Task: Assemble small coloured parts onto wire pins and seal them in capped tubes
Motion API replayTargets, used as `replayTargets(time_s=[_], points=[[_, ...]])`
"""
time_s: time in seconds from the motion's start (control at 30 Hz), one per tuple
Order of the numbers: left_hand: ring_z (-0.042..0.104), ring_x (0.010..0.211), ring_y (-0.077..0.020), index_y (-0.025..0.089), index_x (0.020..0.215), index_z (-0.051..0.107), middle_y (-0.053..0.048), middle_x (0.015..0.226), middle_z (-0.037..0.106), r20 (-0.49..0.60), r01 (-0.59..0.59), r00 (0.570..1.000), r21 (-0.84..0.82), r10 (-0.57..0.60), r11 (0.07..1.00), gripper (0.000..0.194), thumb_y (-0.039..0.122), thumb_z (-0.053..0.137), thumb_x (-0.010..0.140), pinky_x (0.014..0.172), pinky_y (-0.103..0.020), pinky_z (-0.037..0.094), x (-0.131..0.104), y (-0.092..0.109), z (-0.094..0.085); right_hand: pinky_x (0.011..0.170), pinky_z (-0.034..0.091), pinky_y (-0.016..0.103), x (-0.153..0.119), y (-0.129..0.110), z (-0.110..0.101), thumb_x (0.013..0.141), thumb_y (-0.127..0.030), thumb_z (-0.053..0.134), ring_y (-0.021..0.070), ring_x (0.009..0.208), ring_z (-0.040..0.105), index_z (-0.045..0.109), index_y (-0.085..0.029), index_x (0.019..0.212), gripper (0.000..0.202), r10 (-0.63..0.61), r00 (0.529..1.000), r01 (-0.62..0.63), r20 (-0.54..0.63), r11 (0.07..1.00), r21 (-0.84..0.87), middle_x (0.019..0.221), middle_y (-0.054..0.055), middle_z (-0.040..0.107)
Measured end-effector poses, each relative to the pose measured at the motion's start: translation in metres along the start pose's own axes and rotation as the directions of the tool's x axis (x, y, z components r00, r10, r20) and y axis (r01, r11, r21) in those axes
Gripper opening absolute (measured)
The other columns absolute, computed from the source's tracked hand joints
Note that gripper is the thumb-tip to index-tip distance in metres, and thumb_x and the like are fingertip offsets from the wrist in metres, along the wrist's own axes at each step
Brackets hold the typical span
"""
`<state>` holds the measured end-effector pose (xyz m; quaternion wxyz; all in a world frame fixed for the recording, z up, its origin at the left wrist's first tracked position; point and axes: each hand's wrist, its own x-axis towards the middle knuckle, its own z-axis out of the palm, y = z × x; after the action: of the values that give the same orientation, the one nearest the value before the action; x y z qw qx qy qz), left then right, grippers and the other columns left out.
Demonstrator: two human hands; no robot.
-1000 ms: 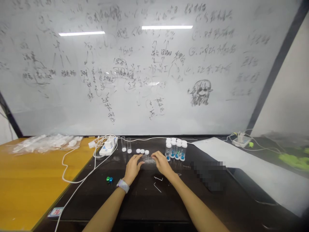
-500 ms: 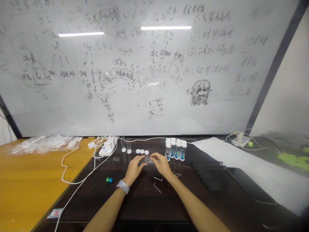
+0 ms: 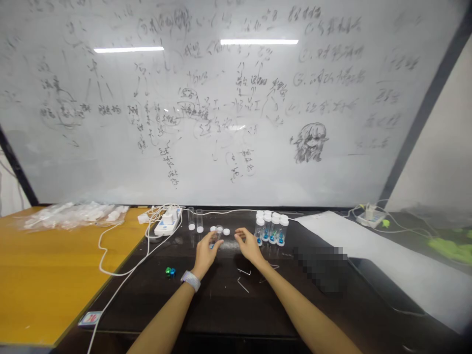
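My left hand is closed around a clear tube, which stands upright in its fingers with a bit of blue low down. To the right, my right hand is apart from the tube, thumb and fingertips drawn together; whatever may be between them is too small to see. White caps lie just behind the hands, some partly hidden by the tube. Beside my right hand stand several capped tubes with blue pieces inside. Two bare clear tubes stand behind the left hand.
Thin bent metal wires lie between my forearms. A green bell-like ball and a blue one sit left of my wrist. A power strip with white cables is at back left, a dark phone at right.
The clear tube has gone from lying between both hands to upright in my left hand. My right hand has let go of it and drawn slightly right. The view has shifted a little.
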<state>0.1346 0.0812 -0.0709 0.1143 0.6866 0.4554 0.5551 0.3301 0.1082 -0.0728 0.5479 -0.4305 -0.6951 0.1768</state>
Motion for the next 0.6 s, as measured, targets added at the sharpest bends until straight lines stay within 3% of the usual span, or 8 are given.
replayTargets(time_s=[0.1,0.23,0.33,0.47,0.6], points=[[0.072,0.086,-0.0233,0.021,0.112,0.062,-0.007,0.096,0.074,0.020,0.102,0.995,-0.088,-0.101,0.991,0.038,0.040,0.068,0.079,0.076,-0.036,0.058,0.000,-0.001,0.002,0.070,0.053,0.031,0.011,0.023,0.014,0.079,-0.023,0.060,0.0178,0.071,0.067,0.061,-0.017,0.099,0.021,0.121,0.988,-0.107,0.091,0.984,-0.146,0.079,0.004,0.069],[0.072,0.087,-0.0228,0.020,0.107,0.061,-0.008,0.095,0.074,0.050,0.164,0.986,-0.189,-0.157,0.968,0.035,0.038,0.070,0.078,0.076,-0.035,0.059,-0.001,-0.001,0.004,0.067,0.051,0.032,0.028,0.038,0.032,0.068,-0.023,0.072,0.0202,0.070,0.066,0.063,-0.015,0.096,0.030,0.175,0.979,-0.146,0.105,0.960,-0.237,0.075,0.004,0.067],[0.072,0.089,-0.0229,0.020,0.106,0.061,-0.008,0.095,0.074,0.080,0.175,0.984,-0.231,-0.160,0.957,0.034,0.037,0.071,0.077,0.078,-0.036,0.059,-0.002,0.001,0.004,0.070,0.050,0.032,0.040,0.037,0.043,0.065,-0.023,0.074,0.0223,0.075,0.066,0.063,-0.015,0.094,0.032,0.194,0.976,-0.160,0.099,0.947,-0.277,0.073,0.004,0.065],[0.071,0.091,-0.0229,0.021,0.105,0.061,-0.008,0.098,0.074,0.146,0.182,0.979,-0.286,-0.145,0.941,0.033,0.033,0.073,0.076,0.078,-0.036,0.059,-0.004,0.001,0.005,0.071,0.049,0.031,0.047,0.029,0.050,0.065,-0.021,0.073,0.0218,0.075,0.065,0.062,-0.017,0.081,0.020,0.197,0.977,-0.165,0.088,0.945,-0.283,0.071,0.003,0.064],[0.071,0.092,-0.0234,0.021,0.106,0.061,-0.008,0.097,0.074,0.162,0.202,0.974,-0.311,-0.157,0.929,0.037,0.033,0.074,0.074,0.078,-0.037,0.059,-0.005,0.001,0.007,0.068,0.049,0.028,0.044,0.012,0.037,0.074,-0.024,0.066,0.0164,0.070,0.063,0.060,-0.017,0.088,0.016,0.145,0.983,-0.118,0.108,0.967,-0.226,0.078,0.002,0.067]])
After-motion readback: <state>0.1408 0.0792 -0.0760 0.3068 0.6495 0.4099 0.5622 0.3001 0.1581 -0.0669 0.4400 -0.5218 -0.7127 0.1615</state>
